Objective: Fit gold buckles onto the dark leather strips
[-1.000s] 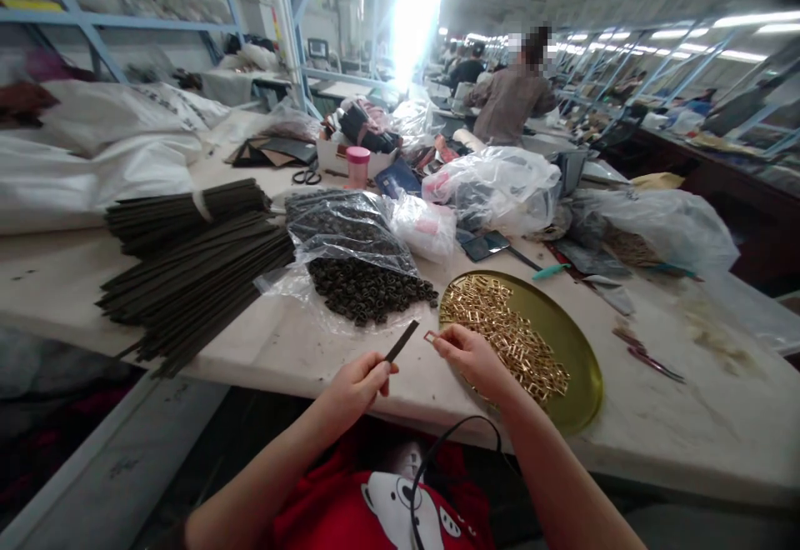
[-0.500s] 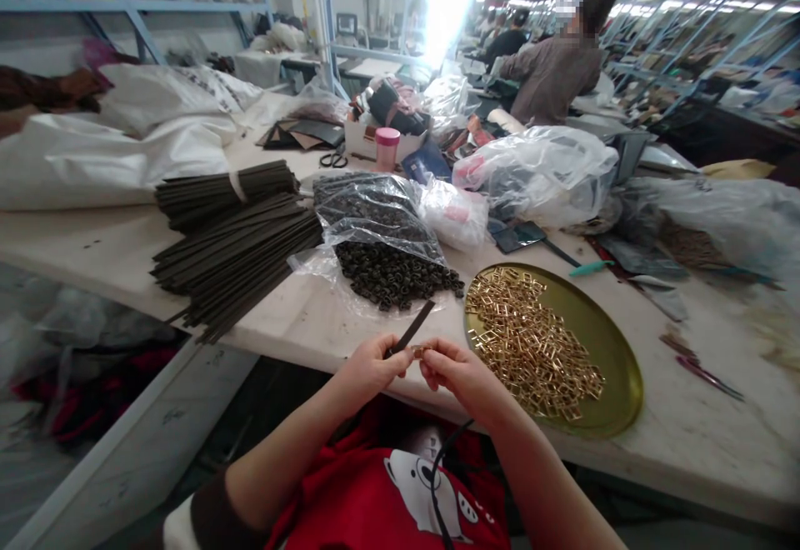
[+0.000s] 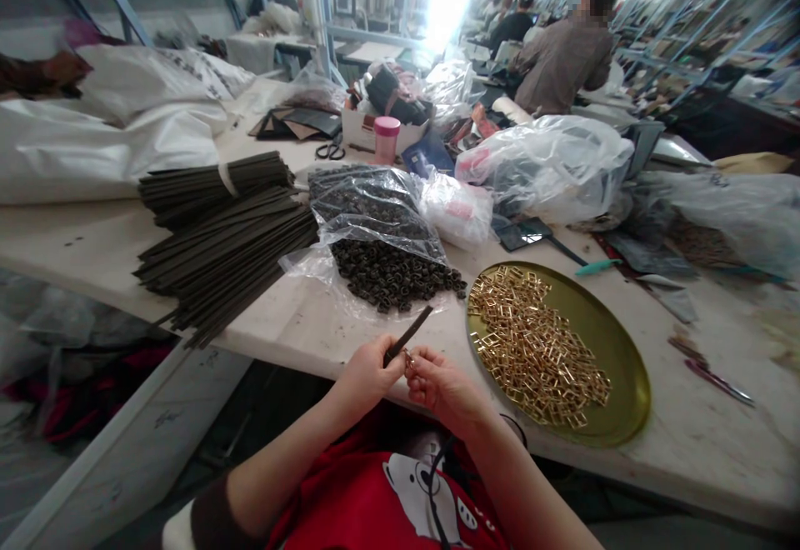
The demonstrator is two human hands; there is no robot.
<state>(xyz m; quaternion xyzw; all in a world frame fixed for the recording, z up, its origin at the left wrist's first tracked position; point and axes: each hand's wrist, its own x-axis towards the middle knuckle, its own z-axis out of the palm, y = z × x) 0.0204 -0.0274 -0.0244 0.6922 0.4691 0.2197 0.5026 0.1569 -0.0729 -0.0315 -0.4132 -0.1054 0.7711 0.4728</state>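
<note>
My left hand (image 3: 370,369) is closed around a dark strap (image 3: 409,334), whose free end sticks up and to the right. Close against it, my right hand (image 3: 437,379) pinches a small gold buckle (image 3: 408,361) by the strap. Whether the strap passes through the buckle is hidden by my fingers. To the right, a round gold tray (image 3: 625,383) holds a heap of gold rectangular buckles (image 3: 537,342). Beyond my hands, small black loops (image 3: 393,275) spill from a clear plastic bag (image 3: 381,208). Bundles of dark straps (image 3: 231,242) lie at the left.
Behind the bag stand a pink-lidded jar (image 3: 387,140), scissors (image 3: 330,148) and a filled white box (image 3: 356,133). Plastic bags (image 3: 550,167) crowd the back right. A tool with a teal handle (image 3: 597,267) and a red-handled tool (image 3: 718,381) lie right. A person (image 3: 562,67) stands beyond.
My right hand has shifted slightly left and down, with the buckle turned and closer to my left hand. The view has also shifted a little.
</note>
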